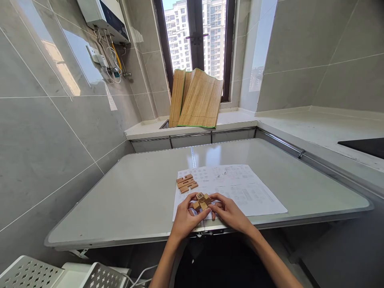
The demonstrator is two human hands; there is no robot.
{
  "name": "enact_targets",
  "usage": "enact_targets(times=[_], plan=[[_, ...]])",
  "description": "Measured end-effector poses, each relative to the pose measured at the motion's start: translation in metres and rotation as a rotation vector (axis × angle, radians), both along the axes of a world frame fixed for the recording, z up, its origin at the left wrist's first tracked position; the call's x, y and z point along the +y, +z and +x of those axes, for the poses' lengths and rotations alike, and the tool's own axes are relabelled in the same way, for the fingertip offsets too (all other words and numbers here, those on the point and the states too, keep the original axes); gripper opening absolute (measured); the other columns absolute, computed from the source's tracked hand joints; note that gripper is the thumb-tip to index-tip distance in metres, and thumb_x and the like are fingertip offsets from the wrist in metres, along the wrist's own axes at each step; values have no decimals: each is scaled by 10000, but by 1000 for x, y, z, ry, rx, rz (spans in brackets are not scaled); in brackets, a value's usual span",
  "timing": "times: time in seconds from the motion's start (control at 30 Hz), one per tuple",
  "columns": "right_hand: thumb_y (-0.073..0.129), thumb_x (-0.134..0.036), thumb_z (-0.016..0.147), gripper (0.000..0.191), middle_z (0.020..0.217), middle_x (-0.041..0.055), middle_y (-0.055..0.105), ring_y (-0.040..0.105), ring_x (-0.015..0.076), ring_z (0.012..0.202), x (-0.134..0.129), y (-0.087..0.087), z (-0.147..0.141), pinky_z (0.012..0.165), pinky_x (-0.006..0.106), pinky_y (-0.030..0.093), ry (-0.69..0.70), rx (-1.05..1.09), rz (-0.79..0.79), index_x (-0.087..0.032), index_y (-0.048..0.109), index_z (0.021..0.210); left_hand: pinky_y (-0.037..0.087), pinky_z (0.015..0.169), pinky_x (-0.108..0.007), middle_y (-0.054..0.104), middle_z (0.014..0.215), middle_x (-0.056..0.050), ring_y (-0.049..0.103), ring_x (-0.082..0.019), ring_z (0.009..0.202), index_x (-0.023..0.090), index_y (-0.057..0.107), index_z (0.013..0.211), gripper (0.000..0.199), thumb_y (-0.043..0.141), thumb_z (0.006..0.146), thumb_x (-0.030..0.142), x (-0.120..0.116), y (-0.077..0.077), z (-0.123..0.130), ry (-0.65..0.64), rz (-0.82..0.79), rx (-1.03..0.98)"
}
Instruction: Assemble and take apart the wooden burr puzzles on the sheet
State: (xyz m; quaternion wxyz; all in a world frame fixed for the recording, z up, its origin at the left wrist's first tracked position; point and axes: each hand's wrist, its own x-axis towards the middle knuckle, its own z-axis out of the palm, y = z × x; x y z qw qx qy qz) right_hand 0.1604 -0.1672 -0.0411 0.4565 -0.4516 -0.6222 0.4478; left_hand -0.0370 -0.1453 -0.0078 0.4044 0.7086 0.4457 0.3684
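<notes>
Between my two hands is a small wooden block puzzle [201, 201] made of several light cube-like pieces, with a dark mark on the top one. My left hand [186, 218] grips it from the left, fingers and thumb closed on its side. From the right, my right hand [229, 212] pinches it between thumb and fingers. It is held just above the near edge of a printed paper sheet [252, 190]. Beyond my left hand, several flat notched wooden pieces [186, 183] lie side by side on the sheet's left part.
A pale folding table [135, 200] carries the sheet. Behind it, bamboo mats [199, 100] lean at the window on a white ledge [234, 118]. White perforated baskets [33, 272] stand low at left. A water heater [105, 18] hangs on the left wall.
</notes>
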Motion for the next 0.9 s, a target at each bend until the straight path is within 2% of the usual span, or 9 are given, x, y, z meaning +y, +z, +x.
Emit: enact_targets(times=[0.2, 0.43, 0.67, 0.9], plan=[[593, -577, 940, 462, 659, -17, 655, 625, 183, 661, -2, 3, -1, 692, 296, 447, 1, 5, -3, -179, 603, 1175, 467, 634, -239, 678, 876, -15, 595, -146, 723, 175, 628, 1194, 548, 801, 752, 448, -1, 1, 1, 19, -17, 2], [578, -608, 946, 501, 654, -19, 646, 608, 192, 676, 0, -2, 1, 709, 313, 446, 7, 22, -24, -191, 584, 1224, 374, 552, -223, 627, 748, 32, 463, -98, 575, 181, 617, 1157, 544, 802, 749, 489, -1, 0, 0, 12, -29, 10], [557, -579, 971, 460, 672, -19, 651, 595, 183, 680, -1, 0, 1, 706, 304, 445, 21, 23, 15, -197, 580, 1228, 474, 676, -259, 700, 867, -13, 616, -160, 757, 188, 618, 1166, 532, 805, 753, 468, -1, 0, 1, 6, -41, -16], [539, -603, 969, 503, 647, -18, 654, 581, 174, 628, -1, 0, 0, 659, 295, 437, 7, -1, 21, -179, 577, 1237, 495, 717, -272, 727, 930, -43, 649, -178, 817, 175, 612, 1169, 509, 800, 773, 433, -2, 2, 1, -26, -55, -47]])
